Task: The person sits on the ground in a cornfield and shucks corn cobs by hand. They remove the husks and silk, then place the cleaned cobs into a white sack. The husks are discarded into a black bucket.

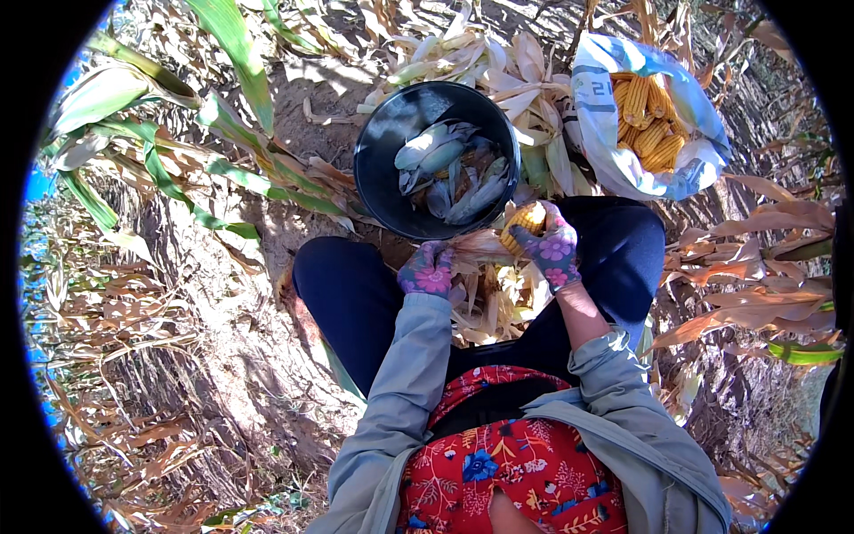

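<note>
Both my hands wear floral gloves and meet above my lap. My right hand is closed round a yellow ear of corn, its kernels bare at the upper end. Dry husk stretches from that ear across to my left hand, whose fingers are closed on it. Just beyond my hands stands a black bucket with several unhusked ears inside. Loose pale husks lie between my legs, below the ear.
A white and blue sack at the far right holds several husked ears. Husks are heaped between it and the bucket. Green corn stalks lean in at the left; dry leaves reach in from the right.
</note>
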Action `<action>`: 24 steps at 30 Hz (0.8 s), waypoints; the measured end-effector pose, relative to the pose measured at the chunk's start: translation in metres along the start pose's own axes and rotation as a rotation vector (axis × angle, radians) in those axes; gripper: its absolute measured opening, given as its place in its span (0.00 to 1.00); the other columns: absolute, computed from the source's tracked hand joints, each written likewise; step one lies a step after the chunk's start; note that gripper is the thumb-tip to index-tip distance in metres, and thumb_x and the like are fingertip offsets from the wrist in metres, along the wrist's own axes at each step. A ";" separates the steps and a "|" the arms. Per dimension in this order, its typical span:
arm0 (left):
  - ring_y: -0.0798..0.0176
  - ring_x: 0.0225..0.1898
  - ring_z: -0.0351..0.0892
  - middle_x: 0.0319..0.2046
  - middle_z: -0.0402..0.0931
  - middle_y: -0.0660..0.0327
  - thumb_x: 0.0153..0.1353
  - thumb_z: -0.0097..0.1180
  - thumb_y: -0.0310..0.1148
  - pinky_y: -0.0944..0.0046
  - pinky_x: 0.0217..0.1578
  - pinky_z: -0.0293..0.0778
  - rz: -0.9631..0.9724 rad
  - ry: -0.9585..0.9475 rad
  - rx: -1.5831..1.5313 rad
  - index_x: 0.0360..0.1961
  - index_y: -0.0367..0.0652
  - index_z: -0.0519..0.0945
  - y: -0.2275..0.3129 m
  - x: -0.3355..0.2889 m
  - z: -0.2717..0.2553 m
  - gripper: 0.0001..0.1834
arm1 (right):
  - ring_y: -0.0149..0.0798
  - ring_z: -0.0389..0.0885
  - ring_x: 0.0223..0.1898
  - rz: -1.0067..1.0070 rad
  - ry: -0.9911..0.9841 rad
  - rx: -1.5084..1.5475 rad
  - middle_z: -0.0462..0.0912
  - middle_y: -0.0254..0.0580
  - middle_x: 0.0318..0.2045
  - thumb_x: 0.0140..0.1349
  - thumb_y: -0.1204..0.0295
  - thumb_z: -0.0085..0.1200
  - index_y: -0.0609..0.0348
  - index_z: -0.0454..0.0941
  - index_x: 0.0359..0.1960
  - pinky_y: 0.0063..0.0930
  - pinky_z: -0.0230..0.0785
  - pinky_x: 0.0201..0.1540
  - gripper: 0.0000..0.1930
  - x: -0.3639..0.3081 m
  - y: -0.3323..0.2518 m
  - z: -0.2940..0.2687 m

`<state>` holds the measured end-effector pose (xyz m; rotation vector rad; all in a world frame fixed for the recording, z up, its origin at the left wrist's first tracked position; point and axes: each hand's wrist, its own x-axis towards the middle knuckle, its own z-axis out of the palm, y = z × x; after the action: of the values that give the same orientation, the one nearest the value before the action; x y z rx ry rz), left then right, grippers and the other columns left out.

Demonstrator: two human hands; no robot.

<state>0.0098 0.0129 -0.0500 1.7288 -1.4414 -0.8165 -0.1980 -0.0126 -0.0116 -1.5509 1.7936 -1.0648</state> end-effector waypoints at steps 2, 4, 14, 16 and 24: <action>0.71 0.29 0.74 0.29 0.77 0.62 0.54 0.54 0.27 0.70 0.33 0.72 -0.051 0.044 -0.092 0.34 0.39 0.76 0.001 0.002 -0.001 0.06 | 0.37 0.79 0.32 0.021 0.002 -0.013 0.79 0.41 0.30 0.42 0.65 0.64 0.58 0.71 0.42 0.26 0.70 0.38 0.24 0.000 -0.005 -0.003; 0.71 0.28 0.74 0.29 0.76 0.62 0.54 0.54 0.27 0.70 0.32 0.72 -0.076 0.110 -0.170 0.34 0.38 0.75 -0.003 0.005 -0.003 0.06 | 0.37 0.79 0.32 -0.001 0.022 -0.046 0.79 0.41 0.30 0.42 0.65 0.64 0.58 0.71 0.42 0.26 0.70 0.38 0.24 -0.001 0.007 0.000; 0.66 0.35 0.74 0.35 0.76 0.58 0.55 0.55 0.38 0.67 0.38 0.71 -0.099 -0.004 -0.316 0.41 0.39 0.73 0.004 0.008 -0.005 0.16 | 0.40 0.79 0.33 0.022 -0.069 -0.003 0.79 0.43 0.31 0.42 0.66 0.63 0.59 0.71 0.41 0.28 0.70 0.39 0.23 0.001 -0.005 -0.007; 0.64 0.36 0.75 0.35 0.76 0.57 0.55 0.54 0.43 0.65 0.39 0.71 -0.077 -0.121 -0.273 0.44 0.39 0.73 0.006 0.007 -0.005 0.20 | 0.40 0.78 0.34 -0.052 -0.083 0.024 0.79 0.43 0.31 0.42 0.66 0.63 0.59 0.71 0.41 0.29 0.70 0.39 0.23 -0.001 -0.011 -0.007; 0.58 0.37 0.76 0.34 0.75 0.55 0.50 0.59 0.38 0.62 0.41 0.70 0.154 -0.228 0.225 0.37 0.40 0.77 0.007 0.004 0.000 0.16 | 0.47 0.77 0.36 -0.172 -0.110 -0.060 0.78 0.49 0.34 0.42 0.63 0.62 0.61 0.70 0.44 0.33 0.70 0.40 0.27 -0.005 -0.009 -0.002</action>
<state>0.0072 0.0087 -0.0444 1.7023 -1.8566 -0.8144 -0.1937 -0.0075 -0.0037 -1.7915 1.6559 -0.9899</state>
